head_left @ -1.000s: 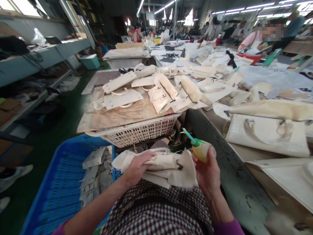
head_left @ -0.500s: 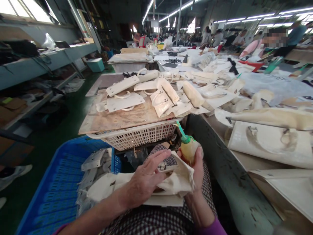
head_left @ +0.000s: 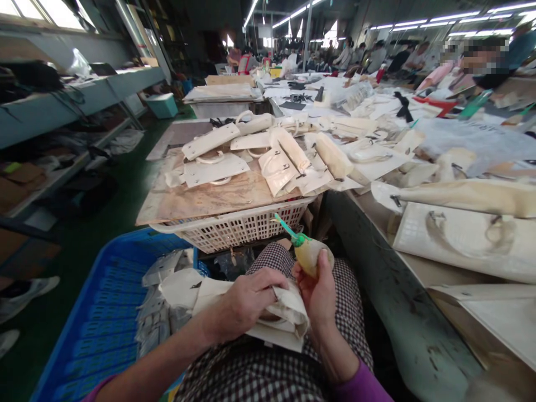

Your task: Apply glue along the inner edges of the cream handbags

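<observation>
A cream handbag lies across my lap, its opening turned to the right. My left hand is closed on the bag's upper edge, with the fingers curled at the opening. My right hand grips a rounded, yellowish squeeze bottle, with thumb and fingers wrapped about its body. The bottle's thin green nozzle points up and to the left, away from the bag. Beside the bag's right end, the heel of my right hand is close to it; whether they touch I cannot tell.
A blue crate at my left holds pale pieces in plastic. Ahead, several cream bags lie on a wooden board over a white basket. At right, a bench carries more bags. People work further back.
My right hand has moved left with the bottle, whose nozzle now tilts further left. My left hand, flat and spread before, has curled onto the bag's edge.
</observation>
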Demonstrator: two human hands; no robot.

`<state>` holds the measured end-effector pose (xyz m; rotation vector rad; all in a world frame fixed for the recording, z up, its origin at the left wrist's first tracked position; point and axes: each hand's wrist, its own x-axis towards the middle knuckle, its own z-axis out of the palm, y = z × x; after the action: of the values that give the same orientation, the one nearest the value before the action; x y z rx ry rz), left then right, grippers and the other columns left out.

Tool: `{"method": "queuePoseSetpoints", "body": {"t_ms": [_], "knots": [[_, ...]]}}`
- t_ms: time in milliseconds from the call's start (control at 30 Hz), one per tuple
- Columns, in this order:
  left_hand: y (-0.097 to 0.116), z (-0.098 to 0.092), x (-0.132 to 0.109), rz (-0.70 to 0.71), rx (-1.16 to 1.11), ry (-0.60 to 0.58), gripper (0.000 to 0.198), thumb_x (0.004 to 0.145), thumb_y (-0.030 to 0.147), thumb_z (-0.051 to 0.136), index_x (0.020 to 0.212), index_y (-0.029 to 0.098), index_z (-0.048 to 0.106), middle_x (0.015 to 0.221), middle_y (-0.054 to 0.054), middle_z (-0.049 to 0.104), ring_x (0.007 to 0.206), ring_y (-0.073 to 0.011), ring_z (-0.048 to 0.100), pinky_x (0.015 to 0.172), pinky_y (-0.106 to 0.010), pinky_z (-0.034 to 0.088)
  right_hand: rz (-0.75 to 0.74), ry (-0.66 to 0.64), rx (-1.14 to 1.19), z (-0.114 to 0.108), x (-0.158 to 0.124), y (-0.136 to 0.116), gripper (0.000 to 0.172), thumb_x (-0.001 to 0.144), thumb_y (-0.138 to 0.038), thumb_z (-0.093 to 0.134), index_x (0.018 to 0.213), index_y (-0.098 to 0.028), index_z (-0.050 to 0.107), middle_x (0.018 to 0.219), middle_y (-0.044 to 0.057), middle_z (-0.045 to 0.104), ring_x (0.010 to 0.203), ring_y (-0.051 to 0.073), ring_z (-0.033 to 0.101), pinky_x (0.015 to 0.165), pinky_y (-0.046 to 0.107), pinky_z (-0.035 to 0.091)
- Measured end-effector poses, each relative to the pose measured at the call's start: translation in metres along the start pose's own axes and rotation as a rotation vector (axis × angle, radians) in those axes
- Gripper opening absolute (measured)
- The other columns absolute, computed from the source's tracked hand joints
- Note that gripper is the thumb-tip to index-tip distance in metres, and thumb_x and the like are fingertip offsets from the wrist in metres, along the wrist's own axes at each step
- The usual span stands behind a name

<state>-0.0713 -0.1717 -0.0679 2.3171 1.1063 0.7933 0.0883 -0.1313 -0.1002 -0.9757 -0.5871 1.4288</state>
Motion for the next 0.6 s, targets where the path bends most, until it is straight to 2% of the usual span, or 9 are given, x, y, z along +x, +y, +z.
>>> {"method": "queuePoseSetpoints", "body": {"t_ms": [100, 167, 267, 333, 433, 600], "knots": [[-0.017, -0.02, -0.002, -0.127, -0.124, -0.026, 0.031, 0.093, 0.008, 0.041, 0.092, 0.016, 0.071, 0.112, -0.008, 0.072, 0.102, -0.0176, 0.068, 0.095, -0.028, 0.053, 0.058, 0.002, 0.077, -0.01, 0.003, -0.015, 0.037, 0.092, -0.059, 0.059, 0.098, -0.023, 0.066, 0.08, 0.0, 0.063, 0.058, 0.013, 0.052, 0.049, 0.024, 0.043], [-0.028, -0.043, -0.001, -0.258, -0.222, -0.02, 0.026, 0.091, 0.014, 0.046, 0.091, 0.017, 0.072, 0.109, -0.007, 0.073, 0.101, -0.0194, 0.068, 0.095, -0.03, 0.052, 0.078, -0.018, 0.085, -0.027, 0.004, -0.032, 0.032, 0.088, -0.051, 0.069, 0.101, -0.022, 0.069, 0.093, 0.003, 0.067, 0.067, 0.014, 0.056, 0.051, 0.023, 0.044], [-0.043, -0.077, 0.005, -0.458, -0.408, 0.044, 0.021, 0.087, 0.031, 0.057, 0.092, 0.015, 0.072, 0.093, -0.005, 0.073, 0.088, -0.0214, 0.067, 0.083, -0.031, 0.052, 0.148, -0.032, 0.016, -0.062, 0.005, -0.06, 0.032, 0.083, -0.044, 0.075, 0.108, -0.023, 0.072, 0.11, 0.007, 0.07, 0.086, 0.021, 0.065, 0.056, 0.026, 0.05], [-0.054, -0.088, 0.01, -0.564, -0.551, 0.081, 0.027, 0.084, 0.038, 0.062, 0.089, 0.014, 0.07, 0.085, -0.004, 0.071, 0.08, -0.0204, 0.065, 0.075, -0.029, 0.051, 0.124, -0.005, -0.077, -0.086, 0.003, -0.074, 0.036, 0.084, -0.042, 0.071, 0.117, -0.027, 0.071, 0.116, 0.007, 0.07, 0.09, 0.023, 0.067, 0.061, 0.029, 0.054], [-0.071, -0.08, 0.022, -0.641, -0.676, 0.039, 0.027, 0.079, 0.04, 0.067, 0.083, 0.013, 0.069, 0.079, -0.002, 0.069, 0.073, -0.0173, 0.062, 0.07, -0.026, 0.048, 0.14, -0.057, -0.215, -0.114, -0.002, -0.085, 0.043, 0.084, -0.041, 0.069, 0.125, -0.03, 0.067, 0.113, 0.008, 0.072, 0.092, 0.028, 0.069, 0.068, 0.035, 0.058], [-0.108, -0.04, 0.053, -0.639, -0.745, -0.137, 0.017, 0.069, 0.03, 0.075, 0.074, 0.014, 0.073, 0.074, -0.002, 0.07, 0.07, -0.0163, 0.062, 0.067, -0.025, 0.049, 0.12, 0.004, -0.355, -0.133, -0.01, -0.085, 0.048, 0.08, -0.041, 0.074, 0.125, -0.027, 0.066, 0.107, 0.006, 0.07, 0.072, 0.021, 0.063, 0.052, 0.027, 0.052]]}}
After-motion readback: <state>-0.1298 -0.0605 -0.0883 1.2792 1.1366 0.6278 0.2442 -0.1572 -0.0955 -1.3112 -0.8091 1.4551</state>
